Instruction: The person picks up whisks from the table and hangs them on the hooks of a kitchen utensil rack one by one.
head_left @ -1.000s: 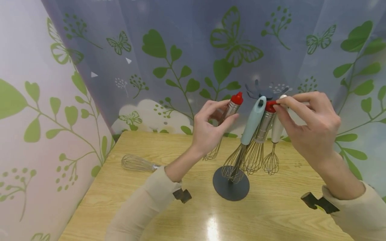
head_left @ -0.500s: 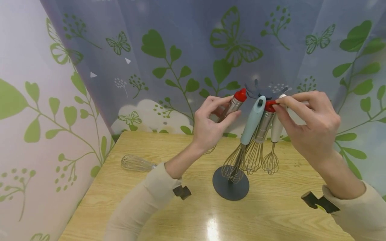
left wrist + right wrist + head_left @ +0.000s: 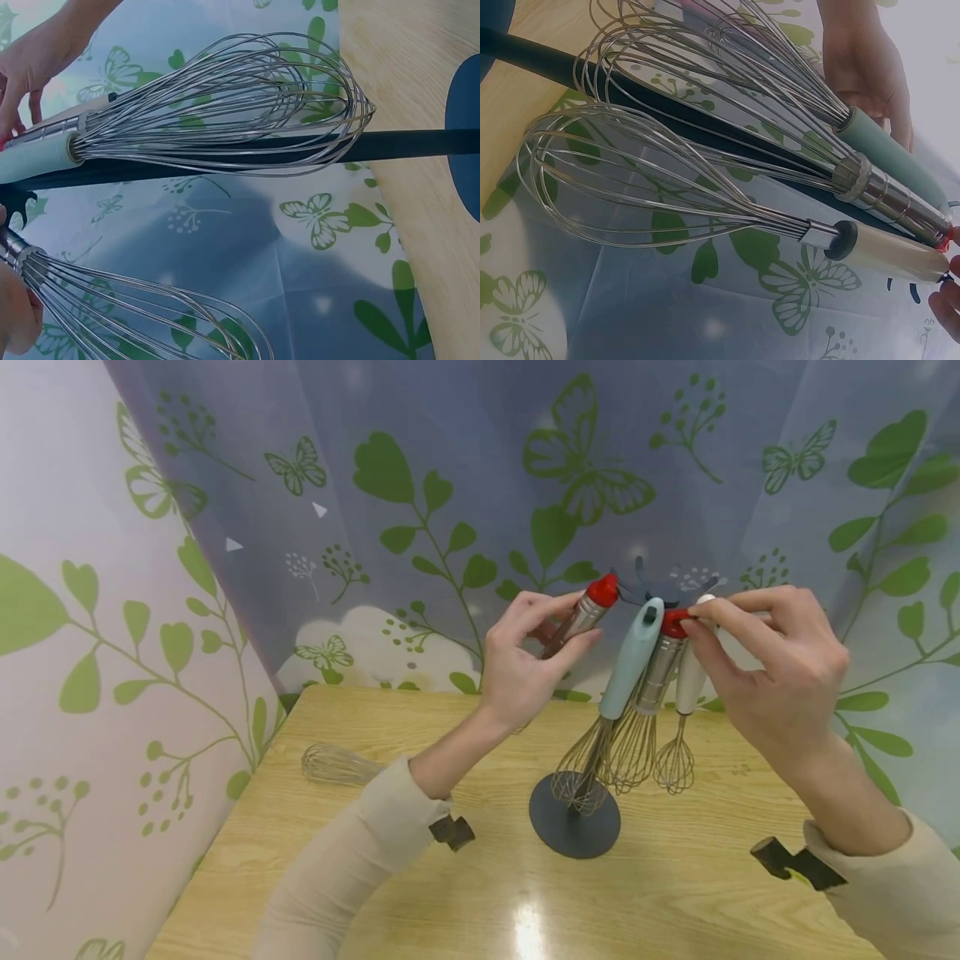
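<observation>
Because most of its weight probably sits in the metal handle, the silvery wire whisk with a red-tipped steel handle [image 3: 587, 612] in my left hand [image 3: 521, 660] should feel fairly light, stiff along its length and springy only in the loops. I'd expect that smooth barrel to be a little slippery, so the surest hold is round the steel below the red tip; the wires could bend if squeezed. It slants in the air, left of the black metal stand with a round base [image 3: 551, 827], tip close to the hooks [image 3: 640, 567]; whether they touch, I cannot tell.

My left thumb and fingers curl round the handle, parted only by its thickness. My right hand [image 3: 776, 664] makes a narrow pinch on the red end of a second red-tipped steel whisk [image 3: 660, 670], which hangs at the stand between the mint-green-handled whisk [image 3: 628, 668] and the cream-handled whisk [image 3: 688, 685].
</observation>
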`<state>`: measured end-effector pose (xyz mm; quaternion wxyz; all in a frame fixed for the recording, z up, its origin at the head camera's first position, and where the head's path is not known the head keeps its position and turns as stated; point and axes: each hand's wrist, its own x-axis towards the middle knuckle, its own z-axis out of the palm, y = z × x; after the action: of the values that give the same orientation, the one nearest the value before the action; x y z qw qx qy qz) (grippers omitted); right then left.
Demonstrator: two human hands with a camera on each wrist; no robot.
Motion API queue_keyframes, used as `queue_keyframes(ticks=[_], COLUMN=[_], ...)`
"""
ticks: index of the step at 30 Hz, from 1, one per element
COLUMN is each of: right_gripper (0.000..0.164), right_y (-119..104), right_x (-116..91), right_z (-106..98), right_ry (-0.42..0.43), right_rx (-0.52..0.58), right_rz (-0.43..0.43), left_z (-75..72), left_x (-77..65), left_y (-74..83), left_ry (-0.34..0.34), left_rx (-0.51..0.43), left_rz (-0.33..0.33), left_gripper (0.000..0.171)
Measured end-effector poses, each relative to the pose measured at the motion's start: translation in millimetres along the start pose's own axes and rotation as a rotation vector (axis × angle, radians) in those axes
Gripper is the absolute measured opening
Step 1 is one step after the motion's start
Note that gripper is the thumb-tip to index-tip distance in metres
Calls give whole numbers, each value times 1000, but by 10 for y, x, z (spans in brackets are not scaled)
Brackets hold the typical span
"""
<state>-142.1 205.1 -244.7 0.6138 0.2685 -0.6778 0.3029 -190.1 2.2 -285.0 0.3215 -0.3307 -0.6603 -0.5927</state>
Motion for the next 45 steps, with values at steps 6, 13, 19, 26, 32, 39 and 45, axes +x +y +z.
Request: queue_keyframes(ticks=[6,13,19,26,32,39,45], right_gripper=[8,7,9,11,9,10,8], right_y=[-8,-14,-17,-3,12,-20,-26], right_x=[10,11,8,-2,-3,8,13], right_z=[1,-4,-4,-5,-1,8,8], right_ry=[11,16,14,10,12,16,12], right_rx=[0,2,-1,2,8,16,20], right_rz=[2,4,8,9,5,4,-1], left_z=[-16,-49,-81,-127,-159,-197,-223], left_x=[20,43,54,76,96,110,123], left_y=[3,32,45,72,98,134,158], left_ry=[-12,-35,-52,-76,-92,-115,-136], left_rx=[2,7,24,77,93,111,136], left_rz=[8,22,27,38,20,14,12], left_gripper=[38,39,38,39,39,37,36])
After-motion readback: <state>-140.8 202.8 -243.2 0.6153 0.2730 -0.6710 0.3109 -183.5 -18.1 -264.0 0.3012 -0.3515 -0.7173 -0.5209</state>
